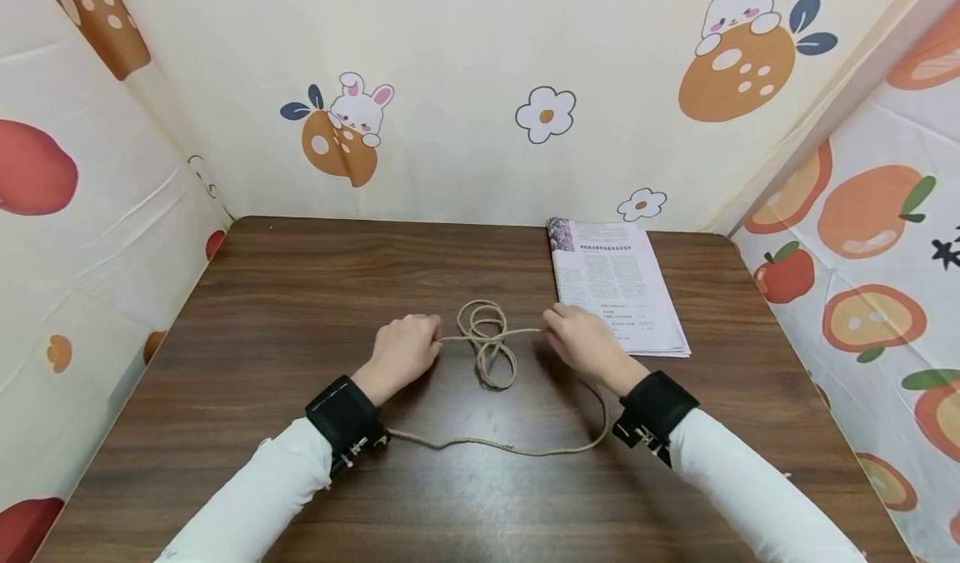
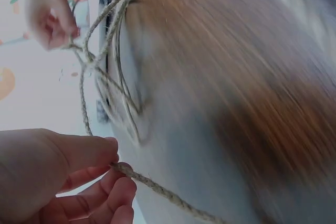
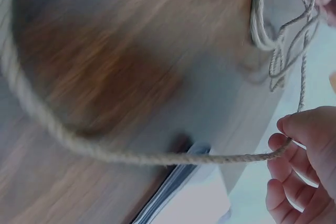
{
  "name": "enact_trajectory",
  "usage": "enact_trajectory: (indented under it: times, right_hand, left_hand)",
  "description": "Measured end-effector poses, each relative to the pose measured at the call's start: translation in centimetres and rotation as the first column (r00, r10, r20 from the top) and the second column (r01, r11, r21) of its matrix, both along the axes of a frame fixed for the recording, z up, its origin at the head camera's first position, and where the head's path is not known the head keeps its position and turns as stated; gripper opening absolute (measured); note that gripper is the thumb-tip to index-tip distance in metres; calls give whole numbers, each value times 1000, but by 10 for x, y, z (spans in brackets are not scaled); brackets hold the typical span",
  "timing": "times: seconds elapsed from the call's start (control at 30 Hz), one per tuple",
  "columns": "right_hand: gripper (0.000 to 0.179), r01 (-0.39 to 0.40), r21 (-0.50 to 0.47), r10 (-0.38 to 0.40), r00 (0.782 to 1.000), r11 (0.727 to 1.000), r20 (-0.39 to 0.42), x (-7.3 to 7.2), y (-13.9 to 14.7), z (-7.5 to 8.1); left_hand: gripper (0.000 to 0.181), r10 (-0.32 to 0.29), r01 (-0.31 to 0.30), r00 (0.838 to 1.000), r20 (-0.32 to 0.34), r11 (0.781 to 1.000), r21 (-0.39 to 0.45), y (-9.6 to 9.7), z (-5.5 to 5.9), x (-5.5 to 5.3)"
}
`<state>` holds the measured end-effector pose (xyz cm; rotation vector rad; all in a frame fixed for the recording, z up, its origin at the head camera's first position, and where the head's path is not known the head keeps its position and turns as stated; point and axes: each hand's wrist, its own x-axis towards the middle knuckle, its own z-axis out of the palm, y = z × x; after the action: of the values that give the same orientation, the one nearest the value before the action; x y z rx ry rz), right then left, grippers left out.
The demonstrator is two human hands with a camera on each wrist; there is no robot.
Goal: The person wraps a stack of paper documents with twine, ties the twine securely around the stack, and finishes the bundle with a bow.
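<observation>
A thin tan rope (image 1: pixel 495 346) is gathered in several loops with a crossing at its middle, between my two hands. My left hand (image 1: pixel 405 351) pinches the rope on the left side of the loops, thumb against fingers, as the left wrist view shows. On the other side my right hand (image 1: pixel 588 342) pinches it between thumb and fingertips, plain in the right wrist view. The stretch between the hands runs nearly straight through the loops. From the right hand a long tail of rope (image 3: pixel 131 158) curves toward the near side and back to the left wrist.
Brown wood-grain table (image 1: pixel 315 280) lies under the hands. A folded printed paper (image 1: pixel 622 288) rests at the back right, close beyond the right hand. Behind stands a wall (image 1: pixel 450 88) with rabbit and flower prints; fruit-patterned sheets (image 1: pixel 885 330) hang at both sides.
</observation>
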<state>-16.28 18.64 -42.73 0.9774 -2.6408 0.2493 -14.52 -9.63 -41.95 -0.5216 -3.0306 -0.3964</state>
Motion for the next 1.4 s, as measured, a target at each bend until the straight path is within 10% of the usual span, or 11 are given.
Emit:
enact_trajectory:
  times: [0.67, 1.13, 1.4]
  right_hand:
    - [12, 212, -94, -209, 977, 973, 42, 22, 91, 12]
    - [11, 333, -93, -330, 943, 938, 45, 44, 135, 1]
    - [13, 305, -69, -299, 951, 950, 77, 47, 139, -9]
  left_hand:
    - [10, 160, -184, 976, 147, 970, 161, -90, 2, 14]
    - [12, 309, -333, 929, 203, 938, 96, -151, -11, 38]
    - [13, 287, -302, 930, 228, 953, 33, -147, -7, 37]
